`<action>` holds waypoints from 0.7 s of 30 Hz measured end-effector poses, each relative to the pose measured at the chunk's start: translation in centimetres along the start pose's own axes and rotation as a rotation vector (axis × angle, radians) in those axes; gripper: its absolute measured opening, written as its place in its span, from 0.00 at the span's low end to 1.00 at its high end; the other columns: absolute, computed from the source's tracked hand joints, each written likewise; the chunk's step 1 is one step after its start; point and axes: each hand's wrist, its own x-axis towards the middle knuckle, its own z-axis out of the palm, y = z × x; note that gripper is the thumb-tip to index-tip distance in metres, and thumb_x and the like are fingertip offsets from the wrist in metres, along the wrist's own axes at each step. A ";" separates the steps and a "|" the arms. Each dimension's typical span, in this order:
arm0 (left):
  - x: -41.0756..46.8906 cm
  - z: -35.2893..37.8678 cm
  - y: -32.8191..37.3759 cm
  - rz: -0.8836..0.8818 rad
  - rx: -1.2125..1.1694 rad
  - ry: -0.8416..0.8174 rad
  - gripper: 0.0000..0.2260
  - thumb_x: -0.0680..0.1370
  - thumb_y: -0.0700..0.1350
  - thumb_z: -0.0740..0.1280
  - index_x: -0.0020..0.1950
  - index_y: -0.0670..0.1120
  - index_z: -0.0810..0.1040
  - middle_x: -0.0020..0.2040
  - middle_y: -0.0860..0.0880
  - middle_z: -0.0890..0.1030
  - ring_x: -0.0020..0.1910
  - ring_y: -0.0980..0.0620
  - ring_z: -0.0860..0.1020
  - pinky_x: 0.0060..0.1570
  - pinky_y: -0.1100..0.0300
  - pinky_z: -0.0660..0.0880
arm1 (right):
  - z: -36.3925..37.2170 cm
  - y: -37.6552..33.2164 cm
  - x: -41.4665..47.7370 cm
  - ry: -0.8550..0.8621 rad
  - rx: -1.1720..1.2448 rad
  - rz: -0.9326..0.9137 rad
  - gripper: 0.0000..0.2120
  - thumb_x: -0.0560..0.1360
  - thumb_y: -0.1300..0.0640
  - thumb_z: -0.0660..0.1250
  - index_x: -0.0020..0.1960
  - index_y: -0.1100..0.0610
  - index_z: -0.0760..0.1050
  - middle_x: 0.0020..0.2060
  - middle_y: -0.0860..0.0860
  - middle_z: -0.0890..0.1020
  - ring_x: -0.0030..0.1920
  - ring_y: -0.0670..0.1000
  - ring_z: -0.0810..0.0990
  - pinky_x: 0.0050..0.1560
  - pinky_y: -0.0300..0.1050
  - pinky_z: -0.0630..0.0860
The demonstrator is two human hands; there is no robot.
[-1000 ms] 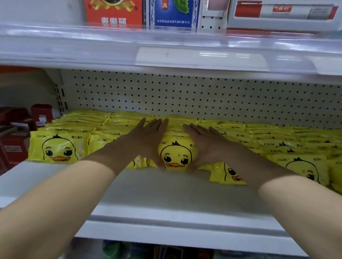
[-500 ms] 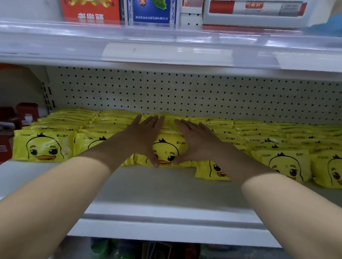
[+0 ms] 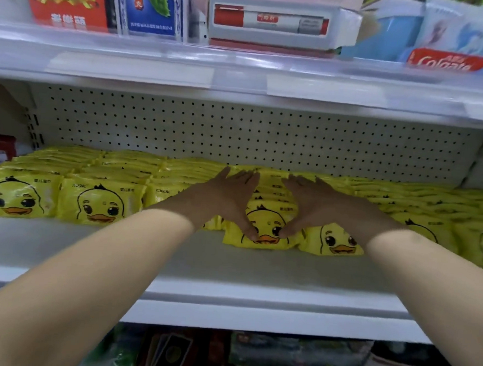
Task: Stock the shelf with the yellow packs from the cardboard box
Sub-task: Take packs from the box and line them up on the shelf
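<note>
Head view: shelf (image 3: 228, 292) edge nearest; my left hand (image 3: 228, 199) and right hand (image 3: 315, 207), fingers straight, frame the front yellow pack (image 3: 266, 226), thumbs touching its face. Step: seating it in line. Next, probably: let go, fetch more; cardboard box unseen.

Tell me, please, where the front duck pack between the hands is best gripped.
Likely its upper corners, from the open front of the shelf: the front duck pack leans face-forward on the row behind, with a neighbouring pack crowding its right side.
</note>
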 end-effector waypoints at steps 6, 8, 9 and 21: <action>1.4 1.3 0.6 -0.034 0.079 -0.057 0.69 0.56 0.71 0.76 0.78 0.44 0.34 0.80 0.44 0.41 0.79 0.49 0.39 0.75 0.44 0.38 | 1.3 -0.4 0.4 0.010 -0.056 -0.074 0.68 0.58 0.30 0.76 0.80 0.52 0.37 0.79 0.51 0.41 0.79 0.50 0.38 0.76 0.53 0.35; 1.6 1.6 0.4 -0.047 0.089 -0.051 0.70 0.55 0.71 0.76 0.78 0.44 0.34 0.80 0.44 0.41 0.79 0.49 0.40 0.76 0.44 0.38 | 1.7 -0.4 0.8 0.025 -0.060 -0.091 0.68 0.58 0.31 0.76 0.80 0.53 0.37 0.80 0.51 0.42 0.79 0.51 0.38 0.76 0.54 0.35; 1.7 1.6 0.4 -0.051 0.094 -0.038 0.70 0.55 0.71 0.76 0.78 0.44 0.34 0.80 0.44 0.42 0.79 0.49 0.40 0.76 0.44 0.39 | 1.9 -0.4 1.0 0.031 -0.058 -0.091 0.68 0.59 0.31 0.76 0.80 0.53 0.36 0.80 0.52 0.42 0.79 0.51 0.38 0.76 0.55 0.35; 4.7 2.3 -1.7 -0.083 0.128 0.082 0.70 0.54 0.73 0.75 0.79 0.44 0.37 0.80 0.43 0.47 0.79 0.48 0.45 0.77 0.47 0.43 | 2.4 -0.5 5.0 0.115 -0.085 -0.032 0.68 0.60 0.33 0.76 0.79 0.56 0.35 0.80 0.54 0.42 0.79 0.54 0.40 0.78 0.57 0.41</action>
